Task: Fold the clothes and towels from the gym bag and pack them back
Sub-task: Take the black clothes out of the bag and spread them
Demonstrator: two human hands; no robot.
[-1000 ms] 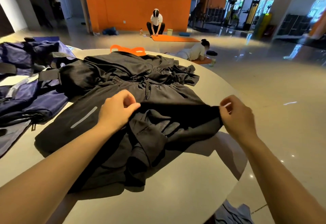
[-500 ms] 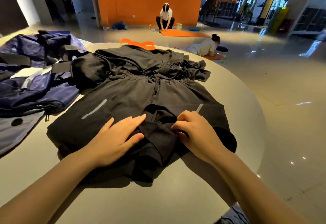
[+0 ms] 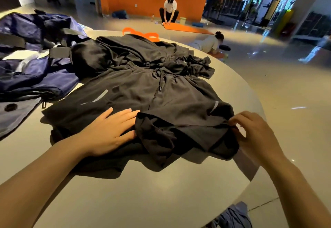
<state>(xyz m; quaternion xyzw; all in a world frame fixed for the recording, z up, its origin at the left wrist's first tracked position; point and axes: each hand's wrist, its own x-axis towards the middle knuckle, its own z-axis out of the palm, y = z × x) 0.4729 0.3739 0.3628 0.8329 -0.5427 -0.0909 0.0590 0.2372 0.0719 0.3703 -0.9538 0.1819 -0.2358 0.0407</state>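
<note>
Head view: the black shorts (image 3: pixel 161 102) lie spread mid-surface (image 3: pixel 143 192), hem toward the near edge. The left hand (image 3: pixel 111 131) presses flat, fingers straight; the right hand (image 3: pixel 250 131) has its grip pinching the right hem corner. Pulling too hard could drag the bunched liner or slide fabric off the right edge.

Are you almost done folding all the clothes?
Not nearly. Nothing looks folded or packed. The black shorts lie spread out; the left hand presses them flat while the right hand pinches the hem. More black clothes are heaped behind, and the blue gym bag lies open.
</note>
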